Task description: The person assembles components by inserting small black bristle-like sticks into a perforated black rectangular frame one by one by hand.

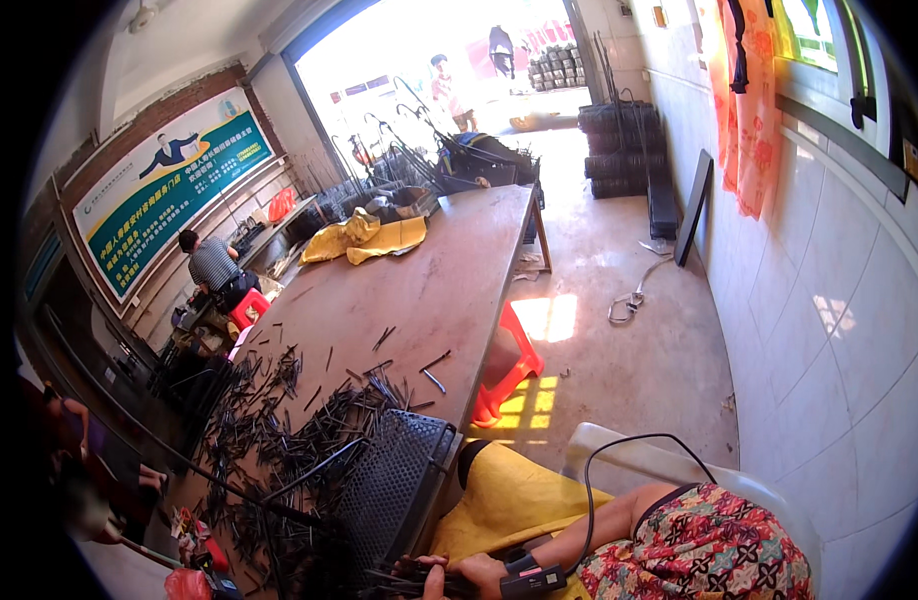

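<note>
My right hand point(479, 574) is at the lower edge, with a black strap and box on its wrist. Its fingers are curled at a bundle of thin dark rods point(391, 582). Of my left hand point(435, 583) only a little shows, cut off by the frame's bottom, with fingers closed against the same bundle. Just beyond the hands a dark perforated plastic basket point(394, 480) leans at the table's near edge. A wide heap of similar thin dark rods point(289, 430) is strewn over the table left of it. A yellow cloth point(509, 500) covers my lap.
The long brown table point(429, 290) runs toward a bright doorway, with crumpled yellow sheeting point(364, 238) at its far end. A red stool point(509, 370) stands on its right. Stacked dark bundles point(619, 150) line the wall. A person point(214, 265) sits at far left. A black cable point(591, 480) loops from my wrist.
</note>
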